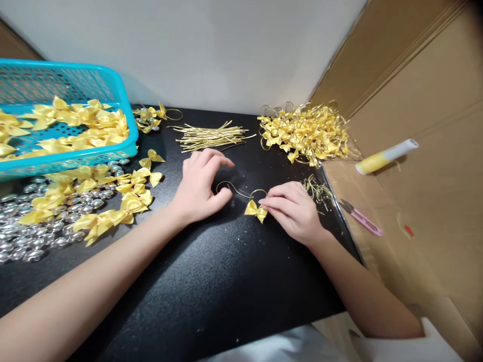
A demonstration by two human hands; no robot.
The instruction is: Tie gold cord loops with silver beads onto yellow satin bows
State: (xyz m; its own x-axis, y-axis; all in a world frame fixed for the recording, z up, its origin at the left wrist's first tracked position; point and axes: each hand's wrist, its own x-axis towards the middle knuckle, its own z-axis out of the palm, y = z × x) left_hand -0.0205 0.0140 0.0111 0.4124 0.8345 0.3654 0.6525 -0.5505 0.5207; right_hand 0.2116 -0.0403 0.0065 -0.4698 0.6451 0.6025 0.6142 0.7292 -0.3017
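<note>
Over the middle of the black table, my right hand (292, 208) pinches a yellow ribbon bow (256, 210) between thumb and fingers. A thin gold wire (237, 190) curves leftward from the bow in loose loops. My left hand (207, 187) is to the left of it, thumb and forefinger apart around the wire's far end; no contact with the wire can be made out. Beyond the left hand lies a bundle of straight gold wires (213, 137).
A turquoise basket (130, 120) of yellow bows stands left, with silver beads (33, 241) and loose bows (132, 202) before it. Finished-looking looped bows (309, 130) are heaped back right. Wire scraps (317, 192) lie below them. Pink snips (362, 218) and a yellow-white tube (387, 157) lie beyond the table's right edge.
</note>
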